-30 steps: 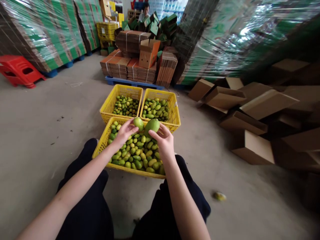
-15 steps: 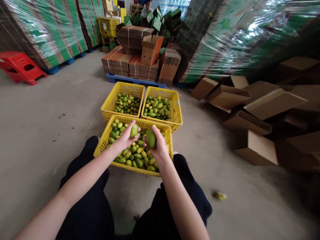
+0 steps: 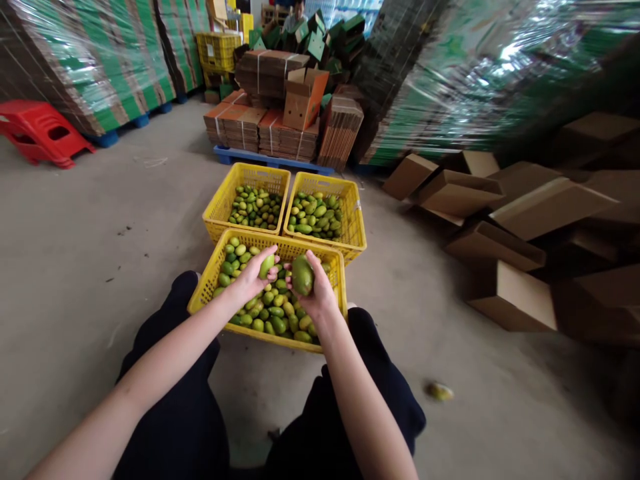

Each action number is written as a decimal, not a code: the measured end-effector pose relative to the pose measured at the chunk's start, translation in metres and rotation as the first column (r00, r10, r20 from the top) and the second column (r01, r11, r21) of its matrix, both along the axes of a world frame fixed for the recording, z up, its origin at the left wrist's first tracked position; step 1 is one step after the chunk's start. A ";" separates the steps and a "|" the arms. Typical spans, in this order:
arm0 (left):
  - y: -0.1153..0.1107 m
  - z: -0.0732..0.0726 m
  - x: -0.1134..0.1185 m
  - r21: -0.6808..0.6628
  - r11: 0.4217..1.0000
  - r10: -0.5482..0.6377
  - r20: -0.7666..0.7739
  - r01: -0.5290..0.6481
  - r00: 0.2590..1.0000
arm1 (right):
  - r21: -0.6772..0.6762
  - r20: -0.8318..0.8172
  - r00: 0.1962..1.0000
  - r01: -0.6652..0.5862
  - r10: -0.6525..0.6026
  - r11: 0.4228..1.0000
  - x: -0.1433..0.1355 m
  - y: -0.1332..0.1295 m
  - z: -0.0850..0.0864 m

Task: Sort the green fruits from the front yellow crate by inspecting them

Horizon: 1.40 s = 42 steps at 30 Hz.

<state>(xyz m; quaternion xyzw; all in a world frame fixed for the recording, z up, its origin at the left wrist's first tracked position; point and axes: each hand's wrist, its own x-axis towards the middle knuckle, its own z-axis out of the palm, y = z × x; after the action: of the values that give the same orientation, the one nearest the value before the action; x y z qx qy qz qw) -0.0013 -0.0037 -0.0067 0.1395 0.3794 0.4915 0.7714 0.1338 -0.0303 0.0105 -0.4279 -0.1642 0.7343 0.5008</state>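
My left hand is closed around a small light-green mango, its thumb lying along the top. In my right hand is a larger, darker green mango, with the fingers curled behind it. Both hands hover a short way apart above the near yellow crate, which holds many green and yellowish mangoes. Behind it stand two more yellow crates side by side, the left crate with smaller mangoes and the right crate with larger ones.
Flattened cartons are stacked on a blue pallet behind the crates. Open cardboard boxes lie heaped at right. A red stool stands at left, and a single fruit lies on the floor. A person is far back.
The mango in my right hand has been turned, showing more of its broad face. My left hand has tipped its mango slightly. The crates stay put.
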 end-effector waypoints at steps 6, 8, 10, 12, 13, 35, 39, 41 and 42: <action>-0.002 -0.003 0.001 -0.059 0.998 -0.016 -0.056 0.013 0.998 | -0.025 -0.007 1.000 0.002 -0.002 1.000 0.001 0.001 -0.005; -0.002 -0.003 0.001 -0.070 0.998 -0.006 -0.043 0.003 0.999 | -0.023 -0.003 1.000 0.010 -0.010 1.000 0.002 0.002 -0.009; -0.001 -0.003 0.002 -0.090 0.996 0.004 -0.032 -0.007 0.999 | -0.022 -0.006 0.999 0.040 -0.040 0.999 0.002 0.004 -0.014; 0.000 -0.002 0.003 -0.128 0.992 0.015 -0.034 -0.020 0.999 | -0.027 -0.004 0.997 0.074 -0.075 0.997 0.002 0.005 -0.018; 0.000 -0.002 0.003 -0.147 0.989 0.022 -0.039 -0.027 0.999 | -0.036 0.003 0.996 0.092 -0.092 0.995 0.002 0.006 -0.019; 0.001 -0.004 0.008 -0.175 0.981 0.080 -0.033 -0.084 0.996 | -0.032 -0.104 0.989 0.103 -0.106 0.994 0.000 0.003 -0.007; 0.001 -0.001 0.006 -0.178 0.981 0.067 -0.028 -0.071 0.997 | -0.037 -0.097 0.989 0.112 -0.115 0.993 0.001 0.003 -0.006; 0.000 0.000 0.005 -0.172 0.983 0.065 -0.027 -0.068 0.998 | -0.036 -0.096 0.985 0.143 -0.146 0.989 0.001 0.003 -0.005; 0.000 0.000 0.005 -0.169 0.983 0.062 -0.028 -0.066 0.998 | -0.028 -0.095 0.982 0.159 -0.161 0.987 0.001 0.003 -0.005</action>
<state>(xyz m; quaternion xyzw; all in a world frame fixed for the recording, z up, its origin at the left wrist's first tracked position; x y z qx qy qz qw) 0.0033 -0.0033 -0.0063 0.0664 0.4327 0.4803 0.7600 0.1353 -0.0275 0.0051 -0.4089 -0.0974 0.7131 0.5610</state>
